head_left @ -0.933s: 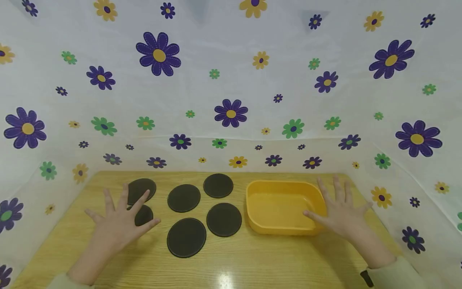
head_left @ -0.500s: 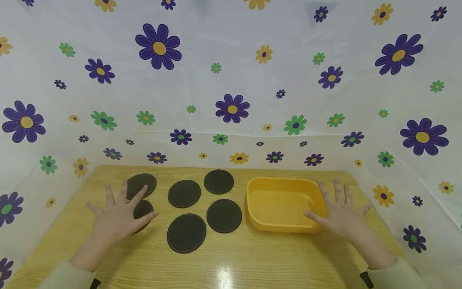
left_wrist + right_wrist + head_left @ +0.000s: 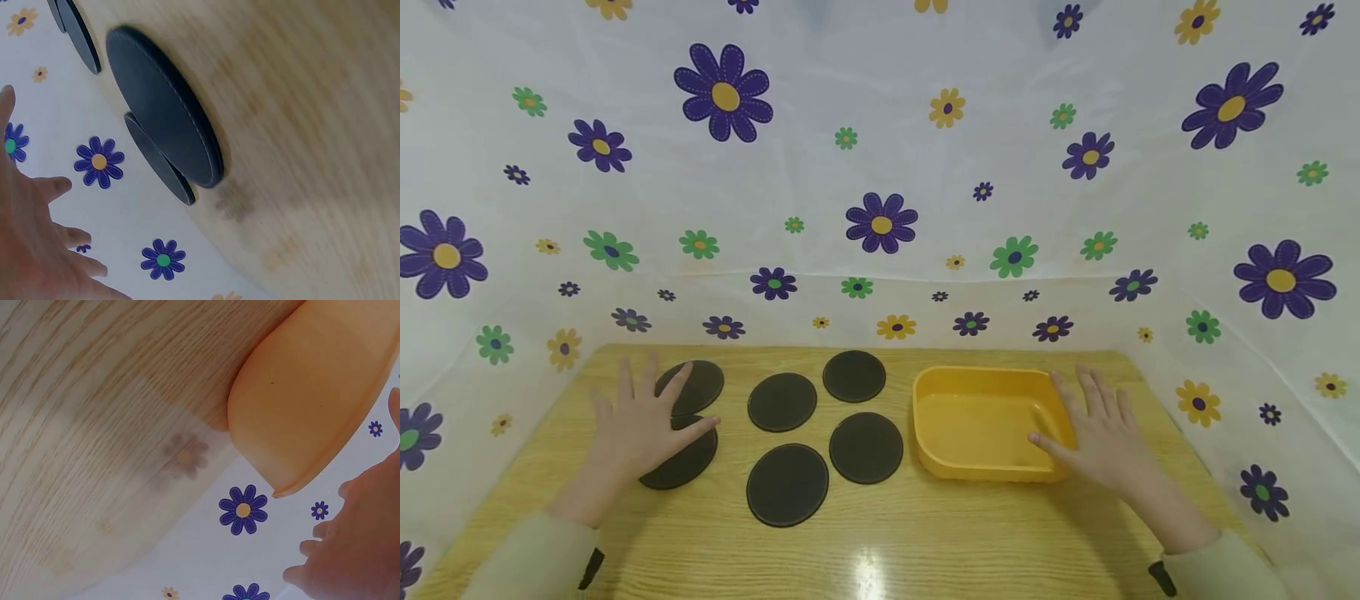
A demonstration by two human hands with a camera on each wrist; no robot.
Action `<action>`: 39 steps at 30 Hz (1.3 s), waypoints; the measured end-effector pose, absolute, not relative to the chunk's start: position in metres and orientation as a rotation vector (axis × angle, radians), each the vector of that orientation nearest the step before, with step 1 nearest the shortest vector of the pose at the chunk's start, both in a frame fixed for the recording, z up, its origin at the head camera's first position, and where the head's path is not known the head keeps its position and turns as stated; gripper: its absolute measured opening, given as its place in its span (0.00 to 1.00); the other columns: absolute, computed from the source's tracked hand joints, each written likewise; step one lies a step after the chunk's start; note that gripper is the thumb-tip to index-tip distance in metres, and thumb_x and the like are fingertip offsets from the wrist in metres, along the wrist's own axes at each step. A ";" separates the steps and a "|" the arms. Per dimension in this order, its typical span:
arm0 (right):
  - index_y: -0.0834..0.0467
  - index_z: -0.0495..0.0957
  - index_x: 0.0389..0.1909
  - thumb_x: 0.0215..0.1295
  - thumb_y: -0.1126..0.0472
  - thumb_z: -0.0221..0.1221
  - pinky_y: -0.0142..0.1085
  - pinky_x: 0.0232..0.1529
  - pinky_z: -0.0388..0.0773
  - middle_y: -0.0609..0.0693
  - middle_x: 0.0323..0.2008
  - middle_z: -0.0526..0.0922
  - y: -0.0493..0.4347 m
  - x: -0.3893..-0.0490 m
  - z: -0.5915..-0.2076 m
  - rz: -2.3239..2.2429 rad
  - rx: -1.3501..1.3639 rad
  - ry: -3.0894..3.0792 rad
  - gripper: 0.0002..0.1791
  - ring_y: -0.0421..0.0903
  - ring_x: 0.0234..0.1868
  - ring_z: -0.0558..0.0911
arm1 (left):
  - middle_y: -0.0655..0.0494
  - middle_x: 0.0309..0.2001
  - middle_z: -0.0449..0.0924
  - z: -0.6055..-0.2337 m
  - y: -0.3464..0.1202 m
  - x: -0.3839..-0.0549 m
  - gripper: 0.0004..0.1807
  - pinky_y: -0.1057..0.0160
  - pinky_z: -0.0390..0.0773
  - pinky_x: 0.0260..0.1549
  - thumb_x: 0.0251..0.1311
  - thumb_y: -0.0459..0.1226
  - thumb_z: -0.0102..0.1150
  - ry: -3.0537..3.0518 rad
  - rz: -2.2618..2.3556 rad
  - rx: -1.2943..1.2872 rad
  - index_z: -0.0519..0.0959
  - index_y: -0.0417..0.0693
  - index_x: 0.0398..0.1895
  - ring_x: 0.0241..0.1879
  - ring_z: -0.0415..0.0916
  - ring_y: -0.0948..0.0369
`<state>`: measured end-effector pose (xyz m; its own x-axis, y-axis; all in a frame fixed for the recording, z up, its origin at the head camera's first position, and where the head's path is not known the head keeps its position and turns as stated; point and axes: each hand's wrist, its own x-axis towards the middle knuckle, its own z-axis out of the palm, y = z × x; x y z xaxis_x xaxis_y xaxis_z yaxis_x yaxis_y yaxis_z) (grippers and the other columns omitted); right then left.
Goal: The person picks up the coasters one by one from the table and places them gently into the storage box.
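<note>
My left hand (image 3: 632,433) hovers over the left end of the table, fingers spread and holding nothing. Below it lie two black round coasters with stitched edges, a near one (image 3: 688,458) and a far one (image 3: 703,387), both partly hidden by the hand. In the left wrist view the near coaster (image 3: 165,106) sits apart from the fingers. At the right, my right hand (image 3: 1108,442) is held over the right end of a yellow plastic tub (image 3: 977,429), its fingers extended and nothing in them. The right wrist view shows the tub's side (image 3: 306,394) beside that hand.
More black coasters lie flat mid-table: a left one (image 3: 782,402), a back one (image 3: 854,376), a right one (image 3: 867,447) and a front one (image 3: 787,485). White flower-printed cloth (image 3: 805,183) encloses the wooden table (image 3: 760,558) at the back and sides.
My left hand has shifted slightly left, uncovering more of the near coaster. The right hand's fingers have drawn a little closer together. The coasters and tub stay in place; the head view has tilted slightly.
</note>
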<state>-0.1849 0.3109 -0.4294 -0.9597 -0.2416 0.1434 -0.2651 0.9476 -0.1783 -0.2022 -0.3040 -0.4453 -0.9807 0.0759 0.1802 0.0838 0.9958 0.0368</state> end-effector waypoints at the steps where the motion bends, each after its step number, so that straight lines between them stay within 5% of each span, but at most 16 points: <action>1: 0.54 0.42 0.87 0.72 0.32 0.57 0.74 0.78 0.36 0.74 0.83 0.41 0.310 -0.186 -0.429 0.308 0.405 -2.981 0.56 0.76 0.83 0.43 | 0.24 0.80 0.50 -0.445 -0.306 -0.205 0.57 0.10 0.52 0.60 0.59 0.76 0.54 -2.950 -0.061 -0.123 0.62 0.50 0.82 0.78 0.42 0.18; 9: 0.59 0.40 0.87 0.75 0.35 0.55 0.63 0.83 0.34 0.68 0.85 0.35 0.306 -0.190 -0.424 0.308 0.542 -3.017 0.55 0.70 0.85 0.39 | 0.20 0.78 0.51 -0.446 -0.318 -0.225 0.58 0.13 0.56 0.62 0.58 0.74 0.59 -2.972 -0.038 -0.127 0.65 0.43 0.79 0.76 0.48 0.18; 19: 0.61 0.48 0.86 0.74 0.36 0.57 0.68 0.81 0.45 0.68 0.85 0.42 0.304 -0.198 -0.429 0.308 0.652 -3.019 0.52 0.70 0.85 0.43 | 0.18 0.77 0.49 -0.454 -0.329 -0.250 0.62 0.12 0.57 0.60 0.56 0.75 0.60 -3.050 -0.058 -0.124 0.61 0.40 0.80 0.74 0.48 0.17; 32: 0.64 0.52 0.84 0.74 0.38 0.58 0.69 0.79 0.48 0.69 0.84 0.46 0.303 -0.204 -0.439 0.355 0.686 -3.014 0.51 0.70 0.85 0.46 | 0.18 0.77 0.50 -0.460 -0.322 -0.272 0.63 0.14 0.59 0.61 0.54 0.71 0.67 -3.125 -0.124 -0.109 0.58 0.38 0.81 0.73 0.50 0.17; 39: 0.63 0.49 0.85 0.75 0.36 0.57 0.69 0.80 0.48 0.69 0.85 0.44 0.304 -0.204 -0.441 0.330 0.673 -3.050 0.52 0.69 0.85 0.45 | 0.17 0.74 0.55 -0.467 -0.323 -0.279 0.60 0.18 0.71 0.54 0.56 0.68 0.66 -3.152 -0.150 -0.122 0.59 0.37 0.80 0.69 0.56 0.18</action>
